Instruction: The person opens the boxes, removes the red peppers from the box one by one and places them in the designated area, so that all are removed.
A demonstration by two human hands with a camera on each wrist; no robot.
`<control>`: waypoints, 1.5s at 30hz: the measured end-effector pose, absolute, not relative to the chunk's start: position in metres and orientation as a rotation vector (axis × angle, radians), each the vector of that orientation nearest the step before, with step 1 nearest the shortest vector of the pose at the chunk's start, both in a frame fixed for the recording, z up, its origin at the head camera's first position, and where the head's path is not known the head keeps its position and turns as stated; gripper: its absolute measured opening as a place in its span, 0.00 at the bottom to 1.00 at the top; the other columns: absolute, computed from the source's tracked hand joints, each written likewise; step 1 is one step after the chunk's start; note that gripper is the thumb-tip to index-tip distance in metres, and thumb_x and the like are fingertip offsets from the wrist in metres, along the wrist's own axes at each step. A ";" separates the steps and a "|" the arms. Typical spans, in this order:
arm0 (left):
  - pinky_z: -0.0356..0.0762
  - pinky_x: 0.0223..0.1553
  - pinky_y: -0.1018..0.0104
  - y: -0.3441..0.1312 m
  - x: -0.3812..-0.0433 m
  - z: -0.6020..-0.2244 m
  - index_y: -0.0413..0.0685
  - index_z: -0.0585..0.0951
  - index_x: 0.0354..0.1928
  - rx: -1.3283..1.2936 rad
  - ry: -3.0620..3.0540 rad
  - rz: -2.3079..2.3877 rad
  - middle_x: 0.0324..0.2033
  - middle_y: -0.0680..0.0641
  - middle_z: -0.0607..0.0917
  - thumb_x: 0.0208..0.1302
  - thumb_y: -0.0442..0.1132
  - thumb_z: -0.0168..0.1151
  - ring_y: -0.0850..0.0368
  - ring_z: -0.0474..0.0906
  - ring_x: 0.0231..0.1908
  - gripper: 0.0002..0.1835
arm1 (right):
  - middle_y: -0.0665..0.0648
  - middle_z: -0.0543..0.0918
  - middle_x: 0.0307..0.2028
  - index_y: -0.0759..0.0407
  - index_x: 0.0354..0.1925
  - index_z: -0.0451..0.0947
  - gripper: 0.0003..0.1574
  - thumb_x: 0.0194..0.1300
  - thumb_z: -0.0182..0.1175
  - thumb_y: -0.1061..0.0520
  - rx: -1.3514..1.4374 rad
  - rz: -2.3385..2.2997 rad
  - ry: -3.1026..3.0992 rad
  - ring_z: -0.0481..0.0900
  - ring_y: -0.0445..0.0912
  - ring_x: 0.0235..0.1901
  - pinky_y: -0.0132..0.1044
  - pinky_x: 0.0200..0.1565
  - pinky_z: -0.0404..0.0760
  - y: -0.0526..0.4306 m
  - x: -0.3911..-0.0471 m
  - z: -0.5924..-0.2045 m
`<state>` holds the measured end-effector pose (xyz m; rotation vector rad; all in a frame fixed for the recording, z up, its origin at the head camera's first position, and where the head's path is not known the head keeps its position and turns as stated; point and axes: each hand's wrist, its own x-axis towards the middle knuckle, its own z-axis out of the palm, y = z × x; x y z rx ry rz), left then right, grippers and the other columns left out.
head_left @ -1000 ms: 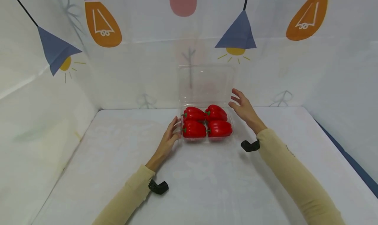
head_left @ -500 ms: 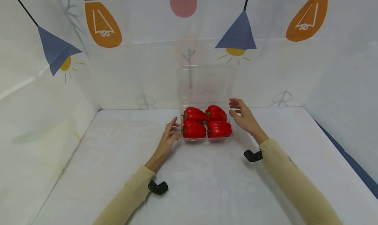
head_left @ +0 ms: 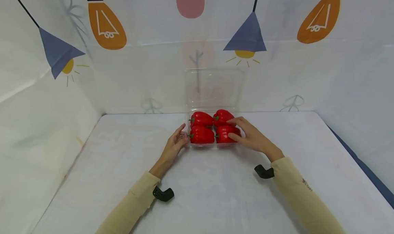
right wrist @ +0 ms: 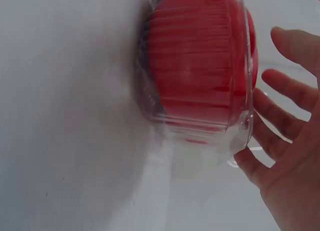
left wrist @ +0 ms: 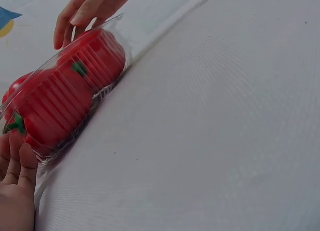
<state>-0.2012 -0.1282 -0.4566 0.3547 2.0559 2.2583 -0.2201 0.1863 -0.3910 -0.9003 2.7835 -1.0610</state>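
Observation:
Several red bell peppers with green stems lie in a clear plastic clamshell box, two rows deep. My right hand is over the front right pepper, its fingertips overlapping that pepper and the back right pepper. In the right wrist view, the thumb and fingers are spread at the box's rim, with nothing gripped. My left hand stays by the box's left wall, fingers extended. Its fingertips are right at the wall beside the front left pepper in the left wrist view.
The box's transparent lid stands raised behind it, against the white printed backdrop. A white cloth covers the table. A black wrist camera mount sits at each sleeve, the left mount and the right mount.
My right hand has come down and forward from beside the raised lid to over the front right pepper. The left hand has barely moved; the peppers and box stay in place.

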 end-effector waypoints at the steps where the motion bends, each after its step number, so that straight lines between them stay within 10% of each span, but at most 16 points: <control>1: 0.73 0.35 0.74 -0.128 -0.201 -0.458 0.40 0.57 0.71 0.344 2.022 2.271 0.39 0.49 0.71 0.64 0.29 0.51 0.67 0.72 0.30 0.32 | 0.55 0.69 0.58 0.52 0.62 0.66 0.32 0.63 0.61 0.46 -0.904 -1.058 2.772 0.67 0.51 0.59 0.54 0.56 0.76 0.186 -0.219 -0.391; 45: 0.76 0.38 0.75 -0.128 -0.201 -0.456 0.43 0.61 0.70 0.301 1.897 2.309 0.39 0.51 0.71 0.65 0.31 0.53 0.67 0.72 0.34 0.31 | 0.55 0.68 0.62 0.51 0.62 0.69 0.32 0.60 0.64 0.51 -1.069 -1.182 2.849 0.66 0.51 0.62 0.51 0.56 0.77 0.181 -0.221 -0.414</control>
